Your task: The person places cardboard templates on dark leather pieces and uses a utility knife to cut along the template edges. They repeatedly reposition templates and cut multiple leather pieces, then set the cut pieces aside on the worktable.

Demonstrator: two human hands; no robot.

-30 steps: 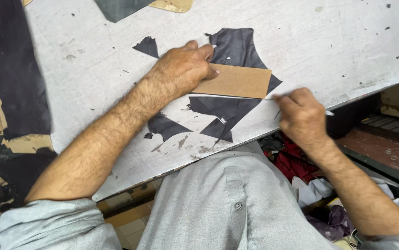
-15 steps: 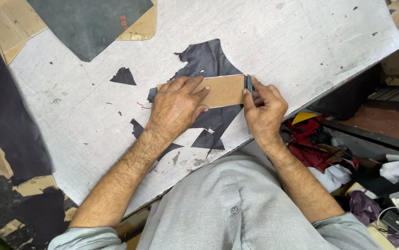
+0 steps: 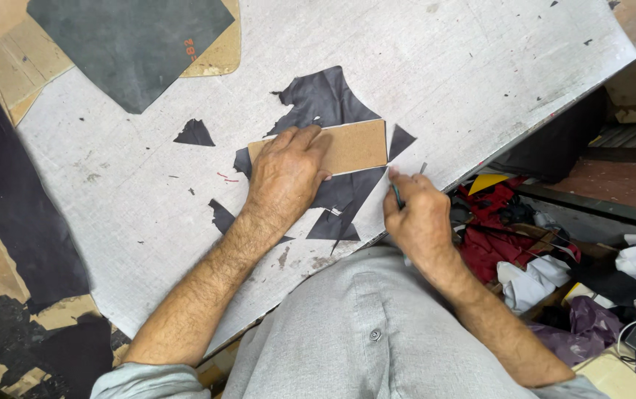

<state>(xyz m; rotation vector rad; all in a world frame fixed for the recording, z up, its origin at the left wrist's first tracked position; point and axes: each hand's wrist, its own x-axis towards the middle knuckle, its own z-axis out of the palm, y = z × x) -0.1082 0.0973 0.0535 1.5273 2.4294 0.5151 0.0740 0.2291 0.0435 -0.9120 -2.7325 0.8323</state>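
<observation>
Right hand [image 3: 415, 216], gripping a thin knife [image 3: 397, 196], has slid to the template's [image 3: 351, 145] five o'clock corner; left hand [image 3: 286, 171] stays flat, pinning it: the cut continues

Tan template [image 3: 353, 145], dark-grey leather [image 3: 322, 100], speckled grey-white tabletop [image 3: 480, 66].

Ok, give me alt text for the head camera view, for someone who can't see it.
A person's left hand presses a tan rectangular cardboard template flat on a dark irregular leather piece on a scuffed grey cutting table. Their right hand holds a thin blade tool beside the template's right end, and small dark offcuts lie scattered nearby.
</observation>
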